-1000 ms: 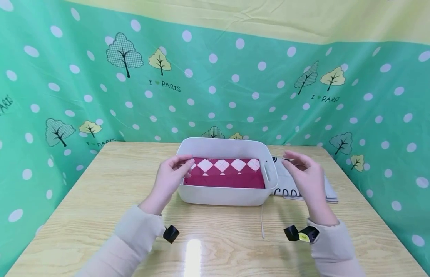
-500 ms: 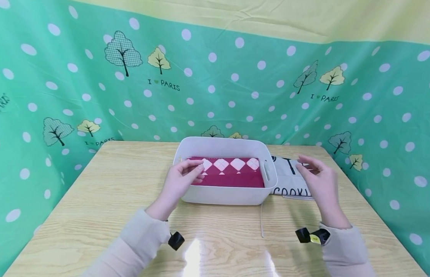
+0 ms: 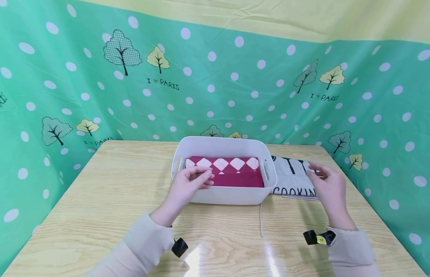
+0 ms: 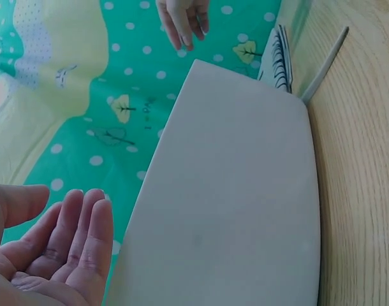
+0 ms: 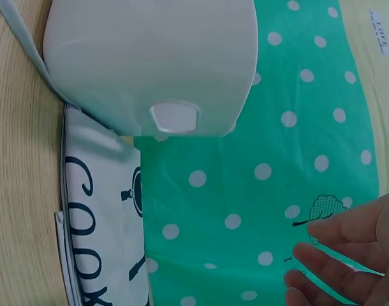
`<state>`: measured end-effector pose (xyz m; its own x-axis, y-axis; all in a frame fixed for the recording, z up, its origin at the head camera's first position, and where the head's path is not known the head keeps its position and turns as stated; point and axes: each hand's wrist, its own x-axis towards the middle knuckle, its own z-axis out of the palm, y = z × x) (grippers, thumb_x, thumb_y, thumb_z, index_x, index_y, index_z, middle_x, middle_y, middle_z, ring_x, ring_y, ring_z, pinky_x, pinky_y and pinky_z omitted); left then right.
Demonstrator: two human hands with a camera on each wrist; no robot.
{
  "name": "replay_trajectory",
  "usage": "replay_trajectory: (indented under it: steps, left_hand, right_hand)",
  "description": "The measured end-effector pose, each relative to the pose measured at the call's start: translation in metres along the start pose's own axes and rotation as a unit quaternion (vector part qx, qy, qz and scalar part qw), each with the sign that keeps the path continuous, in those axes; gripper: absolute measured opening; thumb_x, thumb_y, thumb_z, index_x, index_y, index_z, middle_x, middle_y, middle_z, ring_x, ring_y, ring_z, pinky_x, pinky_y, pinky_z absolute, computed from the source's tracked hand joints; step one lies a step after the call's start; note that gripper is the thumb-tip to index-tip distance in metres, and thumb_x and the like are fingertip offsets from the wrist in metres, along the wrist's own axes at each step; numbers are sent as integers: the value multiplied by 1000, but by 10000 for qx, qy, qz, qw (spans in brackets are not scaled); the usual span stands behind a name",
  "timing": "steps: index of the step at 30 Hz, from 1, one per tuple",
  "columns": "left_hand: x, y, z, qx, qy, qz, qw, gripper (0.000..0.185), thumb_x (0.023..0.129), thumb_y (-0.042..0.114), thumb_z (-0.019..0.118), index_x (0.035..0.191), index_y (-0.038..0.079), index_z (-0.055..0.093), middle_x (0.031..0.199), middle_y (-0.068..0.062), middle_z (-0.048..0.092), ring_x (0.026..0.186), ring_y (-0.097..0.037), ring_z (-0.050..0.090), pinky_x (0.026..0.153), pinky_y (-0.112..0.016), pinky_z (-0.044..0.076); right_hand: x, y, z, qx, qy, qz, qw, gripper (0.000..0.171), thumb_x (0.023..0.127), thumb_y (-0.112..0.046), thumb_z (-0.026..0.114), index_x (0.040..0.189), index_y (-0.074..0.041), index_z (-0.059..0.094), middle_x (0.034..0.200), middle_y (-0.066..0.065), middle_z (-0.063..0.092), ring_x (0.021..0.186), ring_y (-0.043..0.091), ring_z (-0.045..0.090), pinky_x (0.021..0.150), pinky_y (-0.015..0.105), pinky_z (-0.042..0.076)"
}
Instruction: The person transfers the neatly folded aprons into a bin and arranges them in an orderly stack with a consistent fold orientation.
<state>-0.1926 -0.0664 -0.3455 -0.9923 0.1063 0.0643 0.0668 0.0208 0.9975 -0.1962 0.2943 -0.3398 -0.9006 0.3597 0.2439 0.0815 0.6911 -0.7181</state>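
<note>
A white plastic basket [image 3: 228, 195] with side handle holes stands on the table, holding a folded dark red cloth [image 3: 235, 180] with a row of pale diamonds. Over the basket's front left part hovers my left hand [image 3: 188, 188], fingers loosely bent and nothing in them. My right hand [image 3: 329, 188] is raised near a folded pale grey cloth [image 3: 291, 177] printed with black lettering, lying right of the basket. That hand is also bare, its fingers [image 5: 328, 261] relaxed and apart in the right wrist view. The left palm [image 4: 60, 268] shows nothing held in the left wrist view.
A thin pale strap [image 3: 261, 221] runs from under the basket's front right toward the table's front. The wooden table [image 3: 124, 181] is bordered at back and sides by a green dotted curtain [image 3: 215, 96].
Both hands have moved to the right: the left from the basket's left rim to over its front, the right away from the basket across the grey cloth. Basket and cloths keep their places.
</note>
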Motion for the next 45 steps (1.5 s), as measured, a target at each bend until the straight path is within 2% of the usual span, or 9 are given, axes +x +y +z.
replay_trajectory:
  steps: [3,12,19,26,30,34,41,45]
  left_hand:
    - [-2,-1,3,-30,-35,10,10000,24,95,6,64,114,-8,67,99,-19,74,84,-19,73,81,-32,61]
    - [-6,-8,9,78,-257,93,9996,23,95,10,66,109,-7,70,100,-21,74,86,-22,74,82,-31,61]
    - [-11,-13,15,13,-527,112,9985,27,95,12,66,111,-9,69,104,-26,73,89,-25,74,82,-33,61]
    - [-16,-17,22,12,-773,117,9969,30,94,14,67,113,-8,69,106,-29,71,90,-23,74,83,-33,61]
    - [-17,-21,24,5,-868,79,9962,31,95,15,66,114,-10,67,107,-28,71,92,-25,73,83,-32,61]
    - [-19,-24,28,5,-951,34,9955,33,96,15,65,116,-12,66,109,-29,70,95,-27,73,85,-32,60]
    - [-22,-27,35,67,-1045,9,9945,35,95,15,65,118,-12,65,112,-29,69,99,-33,72,86,-32,60]
    - [-23,-29,39,157,-1111,-22,9937,35,96,15,65,119,-11,65,112,-29,69,102,-37,70,86,-32,60]
  right_hand:
    - [1,5,-1,-44,-52,96,9999,40,101,-25,54,135,-5,60,131,18,63,110,25,56,72,16,43]
    - [5,16,-2,-175,-43,78,9998,40,100,-25,57,135,-4,60,129,18,65,104,22,58,63,9,42]
    - [9,23,0,-208,-94,45,9997,42,100,-22,58,137,-3,58,130,21,64,111,33,60,63,6,39]
    - [13,30,2,-314,-220,224,9990,45,101,-23,54,141,-3,54,133,22,61,115,37,59,72,21,43]
    - [15,34,2,-354,-233,218,9989,45,101,-24,53,140,-2,53,133,22,61,115,38,59,73,25,44]
    - [17,38,3,-342,-289,292,9986,47,101,-26,53,141,-1,52,135,23,60,117,39,58,76,28,46]
    - [22,45,5,-324,-396,468,9976,49,102,-27,53,144,-1,49,138,24,56,122,42,54,89,47,51]
    - [26,51,7,-305,-440,548,9971,51,102,-28,52,145,-1,47,140,25,55,124,42,52,94,52,49]
